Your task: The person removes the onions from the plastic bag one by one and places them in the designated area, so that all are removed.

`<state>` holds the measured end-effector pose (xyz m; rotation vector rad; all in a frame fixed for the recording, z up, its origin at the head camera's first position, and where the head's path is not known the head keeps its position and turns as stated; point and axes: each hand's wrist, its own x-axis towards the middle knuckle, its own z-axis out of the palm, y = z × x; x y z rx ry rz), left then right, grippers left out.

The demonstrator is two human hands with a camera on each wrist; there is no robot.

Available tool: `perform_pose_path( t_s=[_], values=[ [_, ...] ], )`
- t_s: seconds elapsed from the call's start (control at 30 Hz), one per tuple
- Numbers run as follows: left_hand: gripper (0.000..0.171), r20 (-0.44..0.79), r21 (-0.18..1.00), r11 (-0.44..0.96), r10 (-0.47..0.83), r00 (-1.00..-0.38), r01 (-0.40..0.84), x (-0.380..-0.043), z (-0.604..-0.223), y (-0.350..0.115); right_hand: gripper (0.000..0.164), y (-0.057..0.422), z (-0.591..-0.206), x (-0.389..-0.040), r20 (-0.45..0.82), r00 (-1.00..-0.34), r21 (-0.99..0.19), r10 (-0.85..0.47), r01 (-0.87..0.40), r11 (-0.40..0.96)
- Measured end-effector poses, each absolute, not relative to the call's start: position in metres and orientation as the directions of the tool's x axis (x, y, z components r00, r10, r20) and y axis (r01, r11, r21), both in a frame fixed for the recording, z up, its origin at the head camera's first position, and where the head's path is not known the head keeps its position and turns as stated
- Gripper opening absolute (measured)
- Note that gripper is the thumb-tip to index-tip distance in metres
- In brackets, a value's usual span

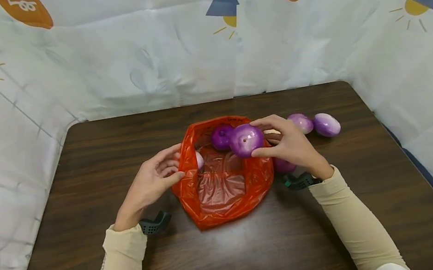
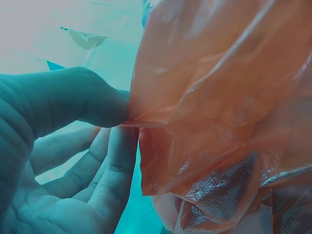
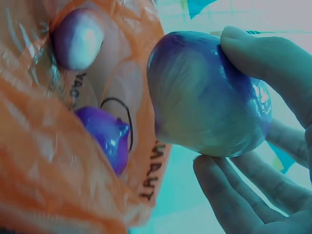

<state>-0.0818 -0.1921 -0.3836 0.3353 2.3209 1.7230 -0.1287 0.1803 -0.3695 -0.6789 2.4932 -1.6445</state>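
Observation:
A red-orange plastic bag stands with its mouth open on the table. Thumb and forefinger of my left hand pinch its left rim; the left wrist view shows the pinched film up close. Over the bag's right side, my right hand holds a shiny purple onion between thumb and fingers. In the right wrist view this onion shows a paler side and a blunt tip. Inside the bag lie a dark purple onion and a pale one, mostly hidden by the rim in the head view.
Right of the bag, a purple-and-white onion lies beside another onion partly behind my right hand. A darker onion sits under that hand, against the bag. The brown wooden table meets a printed white curtain at the back.

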Motion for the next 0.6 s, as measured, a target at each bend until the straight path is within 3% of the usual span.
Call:
perform_pose_path(
  t_s=[0.6],
  values=[
    [0.069,-0.054,0.955,0.292,0.319,-0.946,0.044,-0.082,-0.383,-0.191,0.06,0.226,-0.378,-0.124,0.178,-0.947,-0.882,-0.265,-0.274,0.383]
  ],
)
